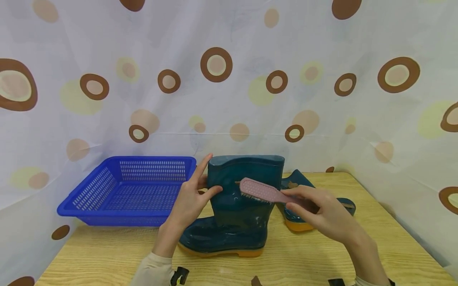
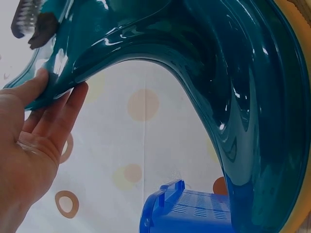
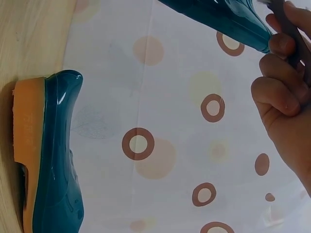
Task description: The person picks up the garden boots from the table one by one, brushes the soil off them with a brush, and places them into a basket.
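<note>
A dark teal rubber boot (image 1: 239, 222) with a yellow-orange sole stands upright on the table, toe to the left. My left hand (image 1: 186, 204) grips the front of its shaft near the top, thumb on the near side and fingers behind. A pink brush (image 1: 261, 190) is in my right hand (image 1: 327, 212), held by its handle. Its bristles face down beside the shaft; whether they touch it I cannot tell. By the brush tip, a brown lump (image 2: 43, 30) shows on the boot in the left wrist view.
A blue slotted plastic basket (image 1: 103, 216) sits at the left. Behind my right hand lies a second teal boot (image 1: 295, 216), partly hidden, with brown patches on it. A white curtain with brown rings (image 1: 236, 107) hangs behind the wooden table (image 1: 304, 258).
</note>
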Motion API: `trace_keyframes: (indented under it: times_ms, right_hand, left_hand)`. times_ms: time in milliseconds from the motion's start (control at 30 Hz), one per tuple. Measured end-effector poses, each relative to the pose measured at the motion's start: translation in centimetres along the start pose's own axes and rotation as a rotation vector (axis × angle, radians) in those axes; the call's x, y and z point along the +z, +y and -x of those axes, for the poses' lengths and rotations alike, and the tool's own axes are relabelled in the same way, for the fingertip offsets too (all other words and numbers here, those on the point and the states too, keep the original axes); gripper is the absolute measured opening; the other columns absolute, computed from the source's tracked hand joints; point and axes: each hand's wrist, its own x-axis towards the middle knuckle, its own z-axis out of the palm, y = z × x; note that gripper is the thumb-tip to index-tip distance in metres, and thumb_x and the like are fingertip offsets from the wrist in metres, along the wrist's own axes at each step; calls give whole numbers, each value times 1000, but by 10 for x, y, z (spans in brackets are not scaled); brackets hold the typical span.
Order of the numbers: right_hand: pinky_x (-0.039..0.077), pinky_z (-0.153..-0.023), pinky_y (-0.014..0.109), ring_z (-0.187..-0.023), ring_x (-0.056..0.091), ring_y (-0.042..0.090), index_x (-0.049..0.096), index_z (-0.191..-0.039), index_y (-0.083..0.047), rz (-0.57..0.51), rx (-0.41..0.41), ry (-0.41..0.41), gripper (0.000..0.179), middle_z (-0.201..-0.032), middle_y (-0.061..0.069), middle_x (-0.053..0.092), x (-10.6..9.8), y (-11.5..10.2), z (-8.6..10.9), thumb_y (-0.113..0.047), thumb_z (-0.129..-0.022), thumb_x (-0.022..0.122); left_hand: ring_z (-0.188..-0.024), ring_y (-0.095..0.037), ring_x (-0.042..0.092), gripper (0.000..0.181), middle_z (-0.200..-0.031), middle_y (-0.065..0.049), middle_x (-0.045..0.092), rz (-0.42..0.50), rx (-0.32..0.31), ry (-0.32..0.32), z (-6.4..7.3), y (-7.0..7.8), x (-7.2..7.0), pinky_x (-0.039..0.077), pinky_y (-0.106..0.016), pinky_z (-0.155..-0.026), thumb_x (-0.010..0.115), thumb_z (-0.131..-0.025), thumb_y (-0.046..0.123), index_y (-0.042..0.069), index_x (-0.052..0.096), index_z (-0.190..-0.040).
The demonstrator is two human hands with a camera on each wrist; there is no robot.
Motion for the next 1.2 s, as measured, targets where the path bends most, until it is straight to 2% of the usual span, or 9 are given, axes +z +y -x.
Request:
trace_keyframes:
  times_ms: [133, 267, 367, 500, 633, 833, 1033, 1200]
  right_hand:
    - [46, -57, 16, -69, 52, -1, 69, -120, -20, -16, -20, -48, 33, -94, -9, 68, 2, 1, 0, -4, -92, 68]
    - [49, -60, 19, -69, 54, 0, 71, -116, -23, -26, 53, -121, 27, -93, -12, 69, 6, 1, 1, -9, -93, 68]
    - [46, -55, 19, -61, 50, -1, 71, -115, -26, -58, 122, -194, 23, -82, -15, 64, 6, 2, 2, -15, -96, 66]
    - [42, -48, 19, -53, 44, -3, 71, -113, -25, -141, 140, -270, 19, -69, -16, 56, 5, 3, 1, -16, -98, 63]
    - [40, -47, 19, -54, 43, -4, 72, -110, -25, -191, 143, -331, 18, -70, -14, 58, 5, 4, 0, -15, -98, 62]
    - [41, -49, 20, -57, 43, -3, 73, -110, -24, -268, 194, -421, 19, -73, -12, 59, 6, 5, 0, -16, -99, 60]
    - [40, -47, 22, -56, 43, -1, 72, -112, -22, -320, 187, -430, 22, -72, -9, 59, 4, 3, 0, -12, -101, 57]
    - [39, -46, 20, -52, 42, -2, 71, -112, -24, -216, 164, -341, 19, -66, -13, 51, 5, 0, -2, -15, -100, 58]
  left_hand:
    - [-92, -16, 73, 80, -109, -6, 74, -5, -5, 0, 0, 0, 0, 59, -23, -74, 70, -93, 19, 38, 25, -156]
    - [-92, -16, 73, 80, -110, -5, 73, -8, -7, 0, 1, 0, 0, 58, -23, -74, 70, -93, 20, 41, 25, -156]
    - [-92, -16, 73, 80, -109, -5, 73, -10, -3, 0, 1, 0, 0, 58, -23, -73, 70, -93, 20, 39, 26, -156]
    - [-91, -16, 73, 80, -107, -5, 74, -14, -3, 0, 0, 0, 0, 58, -23, -73, 70, -93, 19, 39, 26, -156]
    - [-92, -15, 73, 80, -107, -4, 74, -16, -8, 1, 0, 0, 0, 59, -23, -74, 70, -93, 20, 42, 25, -156]
    - [-92, -15, 73, 80, -108, -5, 73, -19, -9, 3, 0, 0, 0, 59, -23, -74, 70, -93, 20, 40, 26, -156]
    - [-94, -16, 73, 80, -111, -6, 74, -9, -5, -5, -1, 0, 0, 59, -23, -74, 70, -93, 20, 39, 25, -156]
    - [-94, -16, 73, 80, -110, -5, 73, -6, 0, -7, -1, 0, 0, 59, -24, -74, 70, -93, 20, 41, 25, -156]
